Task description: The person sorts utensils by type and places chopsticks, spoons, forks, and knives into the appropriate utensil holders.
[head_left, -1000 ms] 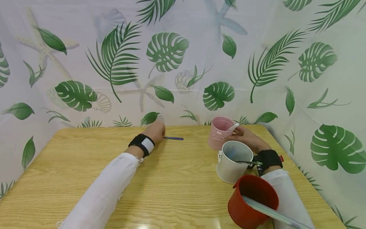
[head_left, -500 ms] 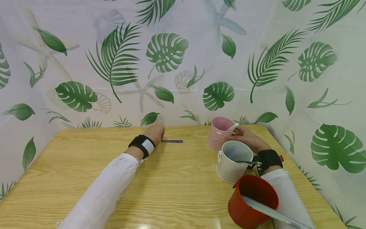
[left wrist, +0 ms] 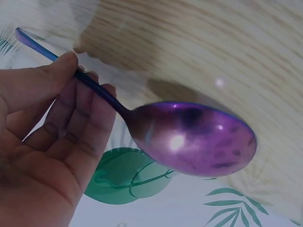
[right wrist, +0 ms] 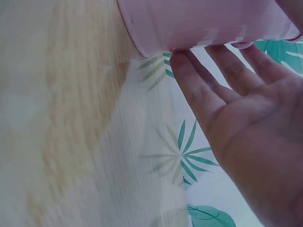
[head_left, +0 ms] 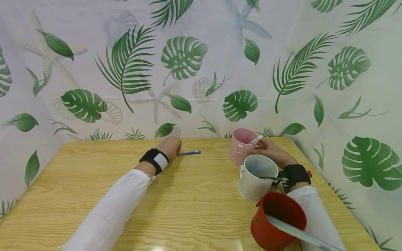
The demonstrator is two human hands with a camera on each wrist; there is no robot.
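My left hand (head_left: 170, 147) pinches a spoon (left wrist: 194, 139) by its handle between thumb and fingers. Shiny purple-blue, the spoon has its bowl pointing away from the hand, just over the table in the left wrist view. On the right, my right hand (head_left: 272, 152) holds the side of a small pink bucket (head_left: 237, 152), thumb and fingers on different sides of it. Its fingertips touch the pink wall (right wrist: 203, 23) in the right wrist view. A white handle (head_left: 256, 139) leans out of the pink bucket; its lower end is hidden.
A white bucket (head_left: 252, 186) with a dark thin handle (head_left: 267, 178) across its rim stands nearer than the pink one. Closer still is a red bucket (head_left: 267, 232) with a long pale utensil (head_left: 298, 233) sticking out. A leaf-print cloth (head_left: 201, 69) hangs behind the wooden table (head_left: 188, 195).
The spoon in my left hand has tilted and shifted slightly, while the hand stays almost in place. My right hand and the buckets have not visibly moved.
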